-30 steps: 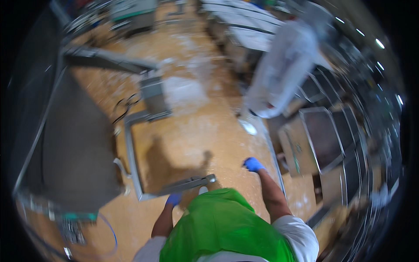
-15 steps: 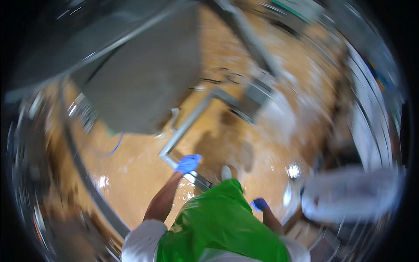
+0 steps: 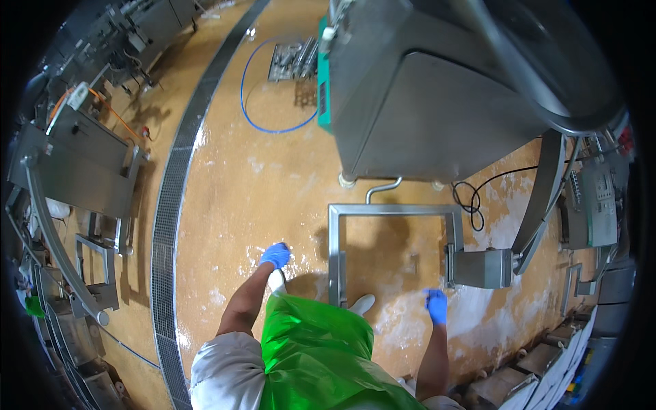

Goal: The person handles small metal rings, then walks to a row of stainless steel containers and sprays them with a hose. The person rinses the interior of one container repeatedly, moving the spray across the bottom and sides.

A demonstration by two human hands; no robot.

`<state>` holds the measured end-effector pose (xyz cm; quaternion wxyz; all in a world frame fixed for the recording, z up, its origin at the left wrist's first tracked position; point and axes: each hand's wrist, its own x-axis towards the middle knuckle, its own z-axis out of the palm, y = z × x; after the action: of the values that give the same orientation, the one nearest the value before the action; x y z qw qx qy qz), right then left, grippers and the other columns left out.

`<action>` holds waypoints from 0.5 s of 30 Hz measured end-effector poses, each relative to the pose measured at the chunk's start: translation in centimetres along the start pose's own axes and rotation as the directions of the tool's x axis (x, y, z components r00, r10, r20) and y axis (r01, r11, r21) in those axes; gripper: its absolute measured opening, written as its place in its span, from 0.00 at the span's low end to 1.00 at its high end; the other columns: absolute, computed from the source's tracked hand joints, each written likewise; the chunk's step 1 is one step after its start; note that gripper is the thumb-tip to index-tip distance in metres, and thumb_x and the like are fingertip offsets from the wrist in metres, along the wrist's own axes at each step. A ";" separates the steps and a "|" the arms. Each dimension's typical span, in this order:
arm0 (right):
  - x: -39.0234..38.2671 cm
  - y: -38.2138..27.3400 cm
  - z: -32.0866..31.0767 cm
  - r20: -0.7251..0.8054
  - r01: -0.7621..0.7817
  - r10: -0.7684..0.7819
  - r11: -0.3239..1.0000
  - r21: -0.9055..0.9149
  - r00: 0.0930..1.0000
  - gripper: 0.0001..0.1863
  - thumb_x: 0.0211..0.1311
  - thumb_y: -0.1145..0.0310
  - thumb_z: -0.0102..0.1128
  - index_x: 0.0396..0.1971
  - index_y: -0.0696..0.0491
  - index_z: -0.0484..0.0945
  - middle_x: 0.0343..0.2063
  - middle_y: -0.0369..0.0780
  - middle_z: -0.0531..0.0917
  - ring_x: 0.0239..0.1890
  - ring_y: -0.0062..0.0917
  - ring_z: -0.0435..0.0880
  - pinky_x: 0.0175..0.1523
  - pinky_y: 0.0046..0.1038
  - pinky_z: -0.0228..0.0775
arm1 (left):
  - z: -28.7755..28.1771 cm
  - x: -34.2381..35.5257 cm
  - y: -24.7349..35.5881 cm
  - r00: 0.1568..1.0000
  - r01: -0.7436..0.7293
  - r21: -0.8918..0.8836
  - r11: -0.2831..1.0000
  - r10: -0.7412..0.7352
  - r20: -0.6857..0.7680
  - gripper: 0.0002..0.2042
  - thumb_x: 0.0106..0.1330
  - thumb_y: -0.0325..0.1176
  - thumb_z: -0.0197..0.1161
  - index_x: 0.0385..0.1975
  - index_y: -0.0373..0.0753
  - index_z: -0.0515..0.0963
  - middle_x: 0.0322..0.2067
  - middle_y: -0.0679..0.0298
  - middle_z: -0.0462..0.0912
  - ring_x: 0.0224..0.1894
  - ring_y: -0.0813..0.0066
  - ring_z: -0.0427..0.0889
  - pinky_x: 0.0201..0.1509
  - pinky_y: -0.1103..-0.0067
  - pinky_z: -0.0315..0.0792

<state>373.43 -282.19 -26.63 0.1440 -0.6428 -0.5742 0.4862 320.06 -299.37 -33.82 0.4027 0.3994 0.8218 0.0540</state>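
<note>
My left hand point(image 3: 276, 255), in a blue glove, hangs over the wet floor with nothing in it and its fingers loosely bent. It is to the left of a floor-level metal frame point(image 3: 393, 210) and apart from it. On the right, my right hand point(image 3: 436, 306), also blue-gloved, hangs empty with loosely bent fingers, just below a grey metal box point(image 3: 482, 268) joined to the frame. Between my arms is my green apron point(image 3: 318, 335). One white boot point(image 3: 362, 305) shows by the frame's near end, another point(image 3: 277, 281) below my left hand.
Ahead stands a large steel machine point(image 3: 437, 116). A blue hose point(image 3: 277, 130) curves beside it near metal parts point(image 3: 294, 61). A drain grating point(image 3: 166, 232) runs along the left. Steel equipment point(image 3: 82, 164) lines the left side. A black cable point(image 3: 471, 201) lies coiled right of the machine.
The view has swung left and steadied; the machine and frame now sit further right. My left hand, earlier at the frame's bar, is now left of it. My right hand has come further forward.
</note>
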 end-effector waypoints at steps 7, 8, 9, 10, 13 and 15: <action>0.1 -26.8 23.6 0.372 0.173 -0.122 0.979 -0.105 0.920 0.09 0.56 0.70 0.49 0.33 0.54 0.78 0.27 0.36 0.78 0.26 0.17 0.72 0.28 0.19 0.67 | 6.0 -6.9 -25.7 0.969 0.166 0.151 0.975 -0.190 0.161 0.16 0.53 0.35 0.47 0.34 0.34 0.78 0.41 0.47 0.77 0.44 0.52 0.77 0.48 0.68 0.70; 1.5 -29.6 25.7 0.320 0.506 -0.419 0.820 -0.269 0.849 0.09 0.55 0.68 0.51 0.32 0.54 0.77 0.26 0.36 0.78 0.28 0.19 0.73 0.31 0.21 0.67 | 6.0 -8.9 -27.6 0.942 0.077 0.286 0.955 -0.163 0.292 0.16 0.54 0.35 0.46 0.31 0.33 0.78 0.38 0.47 0.77 0.42 0.51 0.77 0.46 0.66 0.71; 3.2 -32.5 26.9 0.296 0.728 -0.677 0.538 -0.425 0.673 0.08 0.55 0.67 0.52 0.31 0.54 0.77 0.25 0.37 0.78 0.29 0.21 0.74 0.34 0.23 0.68 | 6.5 -11.6 -30.9 0.944 0.140 0.211 0.967 -0.195 0.267 0.15 0.54 0.36 0.46 0.30 0.34 0.78 0.37 0.46 0.78 0.41 0.50 0.77 0.45 0.65 0.71; 5.0 -39.0 26.1 0.263 0.843 -0.901 0.174 -0.509 0.345 0.09 0.53 0.67 0.55 0.33 0.55 0.76 0.28 0.39 0.78 0.33 0.29 0.76 0.40 0.30 0.68 | 5.5 -15.1 -32.3 0.896 0.435 -0.024 0.900 -0.431 0.105 0.15 0.56 0.38 0.47 0.31 0.35 0.78 0.37 0.47 0.78 0.42 0.52 0.77 0.45 0.65 0.71; 7.3 -55.9 20.6 -0.208 0.476 -0.978 0.172 -0.862 -0.023 0.31 0.53 0.59 0.59 0.52 0.63 0.63 0.46 0.53 0.71 0.51 0.45 0.65 0.58 0.40 0.55 | 5.7 -25.1 -42.8 0.702 0.690 -0.160 0.706 -0.706 -0.093 0.13 0.55 0.38 0.51 0.29 0.36 0.80 0.33 0.49 0.79 0.38 0.53 0.79 0.38 0.65 0.73; 13.1 -59.1 18.5 -0.562 0.415 -0.805 0.584 -0.698 0.187 0.42 0.50 0.51 0.60 0.57 0.63 0.55 0.53 0.56 0.64 0.56 0.47 0.61 0.60 0.43 0.51 | 3.7 -34.2 -48.3 0.652 0.751 0.107 0.651 -0.708 -0.270 0.11 0.53 0.34 0.52 0.21 0.35 0.79 0.27 0.47 0.78 0.30 0.54 0.81 0.28 0.66 0.73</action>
<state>321.71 -259.87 2.34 0.4584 -0.5088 -0.7178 -0.1259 305.27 -356.77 -35.01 0.2593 0.0651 0.9503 -0.1593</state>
